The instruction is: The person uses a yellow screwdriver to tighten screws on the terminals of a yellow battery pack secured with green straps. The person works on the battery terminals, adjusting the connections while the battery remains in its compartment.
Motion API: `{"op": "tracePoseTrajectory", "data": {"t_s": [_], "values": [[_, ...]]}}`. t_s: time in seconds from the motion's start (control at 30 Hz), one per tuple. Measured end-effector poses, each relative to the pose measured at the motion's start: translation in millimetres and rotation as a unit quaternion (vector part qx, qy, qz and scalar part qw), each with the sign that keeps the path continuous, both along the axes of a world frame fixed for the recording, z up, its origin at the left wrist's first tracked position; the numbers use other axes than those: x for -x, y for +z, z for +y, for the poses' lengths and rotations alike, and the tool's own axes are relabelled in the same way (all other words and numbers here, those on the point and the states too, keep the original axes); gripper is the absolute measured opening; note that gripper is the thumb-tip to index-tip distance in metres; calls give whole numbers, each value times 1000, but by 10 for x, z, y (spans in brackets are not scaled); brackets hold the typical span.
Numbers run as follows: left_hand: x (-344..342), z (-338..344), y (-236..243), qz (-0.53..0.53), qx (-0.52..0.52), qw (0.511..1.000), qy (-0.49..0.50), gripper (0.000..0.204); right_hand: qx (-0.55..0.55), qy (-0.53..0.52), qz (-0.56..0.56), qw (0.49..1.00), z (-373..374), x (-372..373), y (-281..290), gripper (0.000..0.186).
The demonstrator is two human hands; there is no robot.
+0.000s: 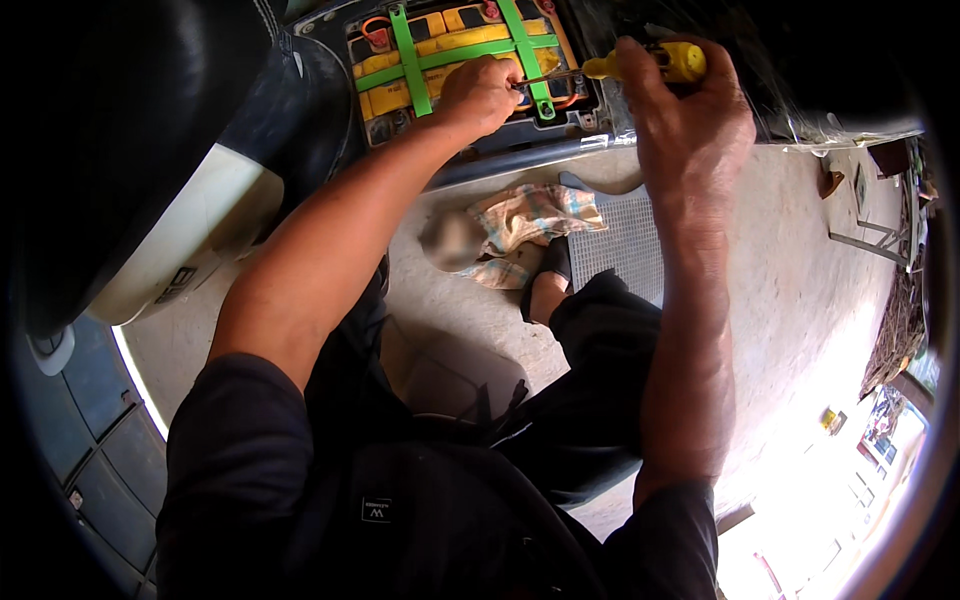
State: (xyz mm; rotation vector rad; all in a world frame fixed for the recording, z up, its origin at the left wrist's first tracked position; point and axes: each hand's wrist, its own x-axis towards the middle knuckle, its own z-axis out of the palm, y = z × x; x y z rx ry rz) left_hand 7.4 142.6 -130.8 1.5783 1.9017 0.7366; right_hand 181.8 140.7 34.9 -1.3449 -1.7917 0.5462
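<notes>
Compartment, dark and open at the top, is filled by boxy yellow-and-black batteries, which could be shorted if terminals were bridged by metal; they are crossed by flat green straps. By the curled fingers of the right hand a screwdriver is gripped; the left hand's are bunched near its tip, though what is pinched cannot be told. Its yellow handle is glossy and rounded; its thin metal shaft could slip if pushed askew.

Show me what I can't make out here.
In the head view:
- Tip of the yellow-handled metal screwdriver: hidden by the left hand.
- Part of its handle: covered by the right hand.
- Upper right of the yellow, green-strapped battery pack: cut off by the top edge.
- Round thing beside the peach plaid cloth: blurred.
</notes>
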Motion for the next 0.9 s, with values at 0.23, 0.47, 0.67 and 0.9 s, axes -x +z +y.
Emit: {"op": "tracePoseTrajectory", "data": {"t_s": [0.23, 0.47, 0.67, 0.9], "values": [[-56, 41, -130, 16, -49, 999, 12, 16, 29, -4, 12, 1000, -18, 47, -15, 42], [-47, 52, -146, 23, -43, 999, 3, 16, 25, -17, -21, 999, -27, 72, 7, 38], [-45, 44, -142, 24, -61, 998, -1, 17, 26, -16, -23, 999, -78, 107, 47, 37], [-81, 43, -149, 23, -55, 998, 3, 16, 3, -20, -38, 999, -112, 113, -7, 39]]}}
